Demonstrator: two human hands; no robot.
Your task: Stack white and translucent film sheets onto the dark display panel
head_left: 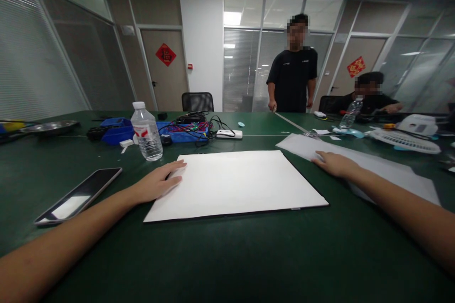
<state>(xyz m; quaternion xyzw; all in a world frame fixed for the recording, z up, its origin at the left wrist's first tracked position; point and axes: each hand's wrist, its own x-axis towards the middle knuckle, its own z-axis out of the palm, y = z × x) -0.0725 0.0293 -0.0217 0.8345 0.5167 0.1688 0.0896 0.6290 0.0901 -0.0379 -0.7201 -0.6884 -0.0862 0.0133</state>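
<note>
A white rectangular board [234,182] with a dark edge lies flat on the green table [227,255] in front of me. My left hand [159,182] rests on its left edge, fingers spread over the white surface. To the right, my right hand [336,163] lies with its fingers extended on translucent white sheets [384,170], which overlap one another. Neither hand is wrapped round anything. Beside my left forearm is a phone [80,196], screen up.
A water bottle [146,132] stands beyond my left hand. Behind it are blue trays [188,136] with tangled wires and a white power strip [229,134]. Another bottle [351,114] and a white fan-like device [405,139] sit far right. One person stands across the table; another sits at right.
</note>
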